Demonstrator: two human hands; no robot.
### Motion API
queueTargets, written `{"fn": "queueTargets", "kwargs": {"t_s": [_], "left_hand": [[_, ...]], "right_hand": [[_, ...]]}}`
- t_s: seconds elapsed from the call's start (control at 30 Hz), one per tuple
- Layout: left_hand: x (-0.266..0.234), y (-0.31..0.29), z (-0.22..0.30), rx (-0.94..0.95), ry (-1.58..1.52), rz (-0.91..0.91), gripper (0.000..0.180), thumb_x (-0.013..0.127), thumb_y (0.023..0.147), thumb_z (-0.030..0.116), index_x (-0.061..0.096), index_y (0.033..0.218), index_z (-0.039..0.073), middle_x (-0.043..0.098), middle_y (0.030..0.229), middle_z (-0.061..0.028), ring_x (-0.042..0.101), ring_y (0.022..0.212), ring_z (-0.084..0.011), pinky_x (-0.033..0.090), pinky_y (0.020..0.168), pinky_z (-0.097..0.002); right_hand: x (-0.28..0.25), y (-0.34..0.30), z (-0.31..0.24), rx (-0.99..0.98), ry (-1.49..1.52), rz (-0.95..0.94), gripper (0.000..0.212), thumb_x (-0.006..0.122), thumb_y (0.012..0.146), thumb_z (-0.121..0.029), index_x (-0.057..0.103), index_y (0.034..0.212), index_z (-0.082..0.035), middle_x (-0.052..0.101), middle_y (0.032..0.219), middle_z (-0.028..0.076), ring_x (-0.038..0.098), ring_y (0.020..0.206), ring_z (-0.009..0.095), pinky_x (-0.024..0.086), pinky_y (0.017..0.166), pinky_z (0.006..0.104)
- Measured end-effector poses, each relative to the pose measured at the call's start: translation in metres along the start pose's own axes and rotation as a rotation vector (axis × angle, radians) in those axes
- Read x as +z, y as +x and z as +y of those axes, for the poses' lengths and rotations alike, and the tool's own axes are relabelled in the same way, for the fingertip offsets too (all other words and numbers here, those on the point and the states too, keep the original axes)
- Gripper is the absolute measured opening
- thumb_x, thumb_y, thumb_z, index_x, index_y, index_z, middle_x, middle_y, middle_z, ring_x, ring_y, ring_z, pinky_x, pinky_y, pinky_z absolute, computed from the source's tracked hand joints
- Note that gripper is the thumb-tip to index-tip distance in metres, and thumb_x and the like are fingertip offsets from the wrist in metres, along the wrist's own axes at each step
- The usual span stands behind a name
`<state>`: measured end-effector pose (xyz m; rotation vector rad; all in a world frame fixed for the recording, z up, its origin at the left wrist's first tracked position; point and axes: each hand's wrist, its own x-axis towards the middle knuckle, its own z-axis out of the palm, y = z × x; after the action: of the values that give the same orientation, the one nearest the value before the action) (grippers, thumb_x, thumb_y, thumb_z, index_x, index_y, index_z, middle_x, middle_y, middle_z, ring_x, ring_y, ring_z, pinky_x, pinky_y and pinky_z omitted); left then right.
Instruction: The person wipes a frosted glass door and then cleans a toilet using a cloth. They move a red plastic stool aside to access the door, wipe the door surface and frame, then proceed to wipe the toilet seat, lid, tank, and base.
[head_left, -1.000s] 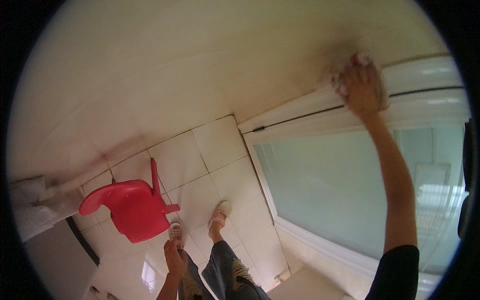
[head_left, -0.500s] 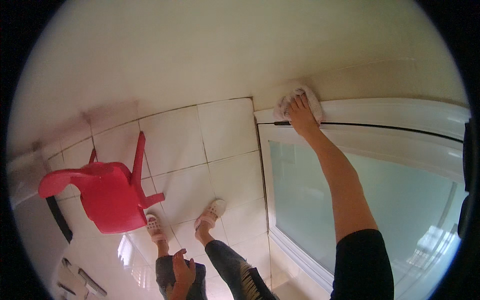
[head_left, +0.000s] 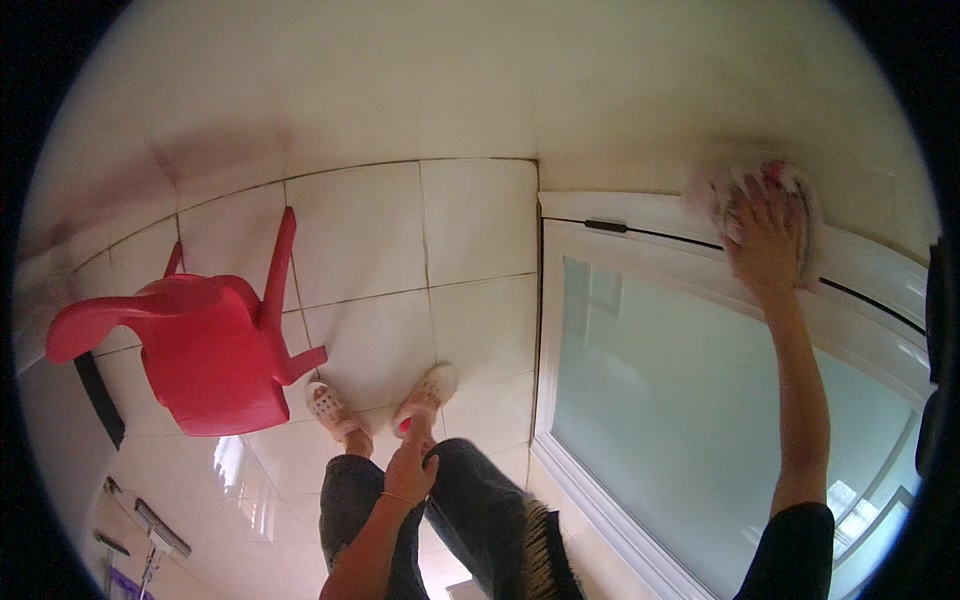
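One cloth [head_left: 755,200], pale and crumpled, is pressed flat against the white window frame [head_left: 640,215] at its upper edge, under the spread fingers of the right hand [head_left: 765,235]; the cloth shows around the fingertips and beside the palm. The left hand [head_left: 410,470] is hung low by the thigh, loosely curled and holding nothing. A red plastic chair [head_left: 200,350] is seen on the tiled floor [head_left: 370,260], well apart.

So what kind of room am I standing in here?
Most likely a room in a home, perhaps a balcony or utility area. The floor is pale glossy tile, a white-framed frosted glass door or window fills one side, and a red plastic chair stands nearby. Your right hand presses a cloth to the frame.
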<state>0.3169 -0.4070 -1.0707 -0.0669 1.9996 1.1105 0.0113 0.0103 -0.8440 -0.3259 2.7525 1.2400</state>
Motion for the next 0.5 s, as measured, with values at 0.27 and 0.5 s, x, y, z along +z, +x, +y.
{"fn": "queueTargets", "kwargs": {"t_s": [0.27,0.5], "left_hand": [[-0.04,0.034,0.042,0.062,-0.007,0.147,0.034,0.064,0.074,0.011,0.052,0.105,0.001,0.058,0.098,-0.0163,0.054,0.093,-0.0325,0.042,0.083,-0.0395],[-0.06,0.015,0.089,-0.071,-0.108,0.013,0.037,0.064,0.073,0.008,0.052,0.107,0.0,0.057,0.101,-0.0182,0.054,0.094,-0.0343,0.043,0.084,-0.0399]], "right_hand": [[0.192,0.08,-0.167,-0.401,0.042,-0.392,0.052,0.063,0.074,-0.033,0.052,0.119,-0.008,0.043,0.131,0.008,0.028,0.128,0.027,0.01,0.108,0.0484],[0.271,0.124,-0.261,-0.519,0.255,-0.405,0.038,0.055,0.077,-0.028,0.059,0.108,-0.007,0.053,0.119,0.011,0.033,0.123,0.032,0.016,0.104,0.0491]]}}
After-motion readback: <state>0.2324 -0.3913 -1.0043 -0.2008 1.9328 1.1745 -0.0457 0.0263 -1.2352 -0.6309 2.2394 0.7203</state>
